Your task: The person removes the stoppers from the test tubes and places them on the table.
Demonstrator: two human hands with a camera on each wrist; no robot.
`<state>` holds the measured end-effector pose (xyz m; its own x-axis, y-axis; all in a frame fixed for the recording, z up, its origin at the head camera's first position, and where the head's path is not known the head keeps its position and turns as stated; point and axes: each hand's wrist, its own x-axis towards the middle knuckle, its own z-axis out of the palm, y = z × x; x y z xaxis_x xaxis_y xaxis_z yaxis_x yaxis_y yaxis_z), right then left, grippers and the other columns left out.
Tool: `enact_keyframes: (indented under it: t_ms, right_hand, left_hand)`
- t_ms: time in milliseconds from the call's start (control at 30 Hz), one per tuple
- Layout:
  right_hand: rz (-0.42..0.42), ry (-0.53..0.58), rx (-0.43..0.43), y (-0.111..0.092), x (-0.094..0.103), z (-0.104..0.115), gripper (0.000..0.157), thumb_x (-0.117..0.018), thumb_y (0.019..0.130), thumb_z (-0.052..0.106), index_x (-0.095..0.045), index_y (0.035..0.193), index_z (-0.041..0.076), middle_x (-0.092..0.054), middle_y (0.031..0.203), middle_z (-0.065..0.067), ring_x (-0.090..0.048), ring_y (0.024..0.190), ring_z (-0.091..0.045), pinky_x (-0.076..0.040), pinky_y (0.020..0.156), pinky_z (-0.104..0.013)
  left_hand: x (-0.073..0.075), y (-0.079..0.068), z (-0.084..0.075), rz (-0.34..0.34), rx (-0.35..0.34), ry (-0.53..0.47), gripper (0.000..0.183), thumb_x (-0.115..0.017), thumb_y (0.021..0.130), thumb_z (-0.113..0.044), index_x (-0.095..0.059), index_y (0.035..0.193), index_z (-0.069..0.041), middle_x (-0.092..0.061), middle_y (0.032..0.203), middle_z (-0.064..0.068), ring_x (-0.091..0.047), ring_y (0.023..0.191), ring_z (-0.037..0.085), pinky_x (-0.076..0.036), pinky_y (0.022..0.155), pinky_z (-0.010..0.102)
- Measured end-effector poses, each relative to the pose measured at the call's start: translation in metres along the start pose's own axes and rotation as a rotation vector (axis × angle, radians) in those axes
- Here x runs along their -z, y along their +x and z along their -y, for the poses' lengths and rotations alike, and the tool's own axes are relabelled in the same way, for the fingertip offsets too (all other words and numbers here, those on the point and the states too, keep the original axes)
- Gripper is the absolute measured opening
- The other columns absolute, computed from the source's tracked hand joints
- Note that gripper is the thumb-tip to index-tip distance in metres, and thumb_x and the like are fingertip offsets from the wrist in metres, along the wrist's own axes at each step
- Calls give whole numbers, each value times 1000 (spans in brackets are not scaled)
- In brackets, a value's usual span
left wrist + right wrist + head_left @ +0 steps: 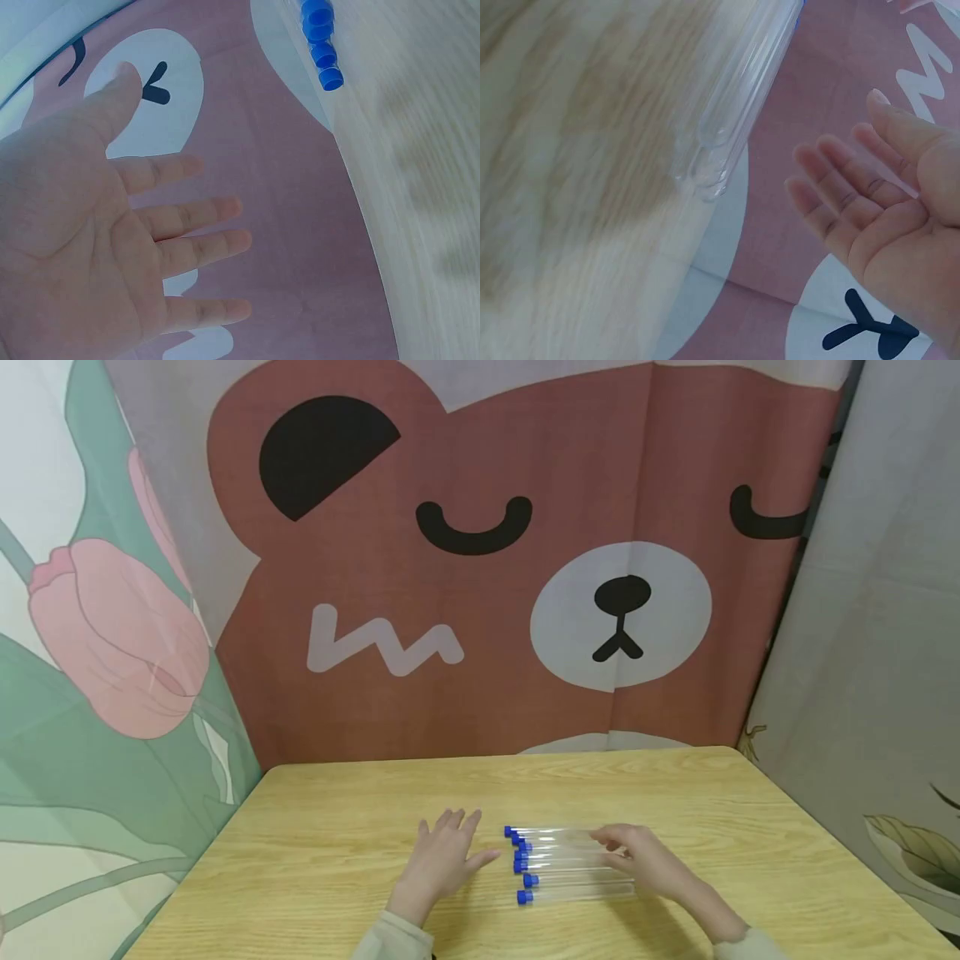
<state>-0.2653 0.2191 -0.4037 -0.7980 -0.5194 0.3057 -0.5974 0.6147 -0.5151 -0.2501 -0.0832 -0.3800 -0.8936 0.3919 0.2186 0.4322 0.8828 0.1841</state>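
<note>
Several clear tubes [573,892] with blue caps [524,897] lie side by side on the wooden table, caps toward the left. My left hand [442,862] hovers just left of the caps, fingers spread and holding nothing. In the left wrist view its palm [82,240] is bare, and a few blue caps [323,55] show at the top. My right hand [647,862] is over the uncapped ends, its fingers loosely bent. The right wrist view shows that palm [904,232] with nothing in it, apart from the rounded tube ends [716,131].
The light wooden table [322,843] extends around both hands. Behind it hangs a curtain [480,710] with a brown bear print. A flower-print curtain [120,643] borders the left side, and a pale curtain [862,652] the right.
</note>
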Motion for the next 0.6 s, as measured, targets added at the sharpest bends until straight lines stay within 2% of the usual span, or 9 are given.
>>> enact_keyframes:
  t_ms: [167, 433, 600]
  right_hand:
    - [3, 88, 30, -5, 4, -6, 21, -62, 79, -2, -60, 99, -9, -61, 93, -21, -58, 76, -15, -49, 60, -24]
    - [37, 180, 21, -11, 5, -13, 17, -64, 78, -1, -61, 94, -8, -61, 91, -20, -58, 76, -12, -49, 61, -26]
    - [45, 234, 28, -13, 4, -18, 15, -63, 78, -4, -61, 91, -9, -62, 87, -19, -59, 74, -14, -49, 61, -27]
  left_hand:
    - [1, -1, 0, 0, -8, 16, 64, -45, 87, -52, -45, 129, -5, -47, 125, 19, -40, 117, 36, -29, 89, 61]
    - [1, 0, 0, 32, -4, 21, 60, -48, 86, -50, -49, 126, -4, -49, 123, 18, -43, 115, 35, -31, 89, 60]
    - [1, -1, 0, 45, -6, 24, 60, -47, 86, -51, -51, 124, -4, -51, 121, 17, -44, 113, 33, -32, 88, 59]
